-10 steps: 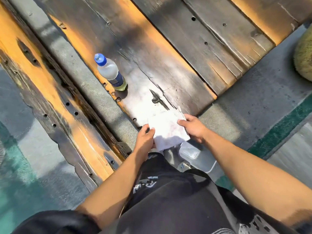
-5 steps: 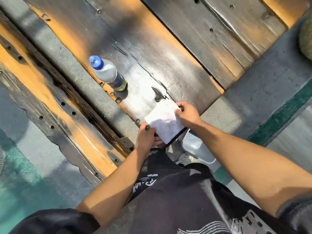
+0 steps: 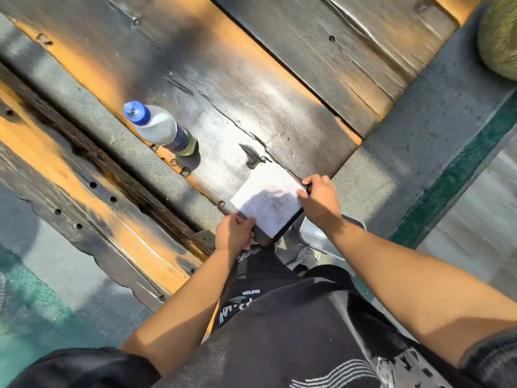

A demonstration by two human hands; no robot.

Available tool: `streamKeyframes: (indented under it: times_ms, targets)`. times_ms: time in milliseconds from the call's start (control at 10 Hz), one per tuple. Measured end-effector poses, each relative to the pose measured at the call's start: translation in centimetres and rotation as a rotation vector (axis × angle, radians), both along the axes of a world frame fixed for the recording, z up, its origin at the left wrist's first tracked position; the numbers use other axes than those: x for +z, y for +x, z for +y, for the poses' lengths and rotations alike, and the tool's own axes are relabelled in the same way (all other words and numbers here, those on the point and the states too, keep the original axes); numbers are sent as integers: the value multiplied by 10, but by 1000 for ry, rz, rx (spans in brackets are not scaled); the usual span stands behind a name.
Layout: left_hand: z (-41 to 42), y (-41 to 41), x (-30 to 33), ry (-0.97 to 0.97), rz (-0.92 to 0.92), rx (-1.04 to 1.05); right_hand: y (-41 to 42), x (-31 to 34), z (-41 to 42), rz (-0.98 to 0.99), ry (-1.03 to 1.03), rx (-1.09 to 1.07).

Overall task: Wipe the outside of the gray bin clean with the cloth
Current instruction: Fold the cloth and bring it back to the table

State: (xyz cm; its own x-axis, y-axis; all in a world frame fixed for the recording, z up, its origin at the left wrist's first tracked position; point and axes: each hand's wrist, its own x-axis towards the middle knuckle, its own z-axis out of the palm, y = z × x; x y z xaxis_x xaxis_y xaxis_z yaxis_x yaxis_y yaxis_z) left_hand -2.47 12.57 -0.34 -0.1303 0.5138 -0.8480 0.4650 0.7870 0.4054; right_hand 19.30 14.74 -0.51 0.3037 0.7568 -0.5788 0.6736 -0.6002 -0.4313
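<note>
A white cloth (image 3: 268,201) is stretched flat between both hands over the near edge of the wooden table (image 3: 251,88). A dark edge shows along its lower right side. My left hand (image 3: 235,232) pinches the cloth's near left corner. The far right corner is gripped by my right hand (image 3: 321,200). The gray bin (image 3: 314,238) stands on the floor just below, mostly hidden by my right forearm and the cloth; only part of its pale rim shows. The cloth is not touching the bin.
A clear bottle with a blue cap (image 3: 161,128) stands on the table to the left of the cloth. A wooden bench (image 3: 84,197) runs along the left. A greenish round object (image 3: 500,37) sits at the top right. A green stripe (image 3: 453,175) crosses the concrete floor.
Both hands have carried the cloth forward from above the bin to the table edge. It went from crumpled to pulled flat, and the dark edge now shows.
</note>
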Motion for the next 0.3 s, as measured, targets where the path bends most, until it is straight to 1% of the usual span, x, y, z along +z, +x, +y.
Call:
streamKeyframes:
  times_ms: [100, 200, 300]
  targets:
    - [-2, -4, -2, -11, 25, -62, 4, 1, -3, 7, 10, -100]
    - [-7, -10, -3, -91, 1, -78, 6, 3, -13, 174, 11, -302]
    - [-14, -9, 0, -173, -48, -58, 10, 2, -23, 278, 5, -413]
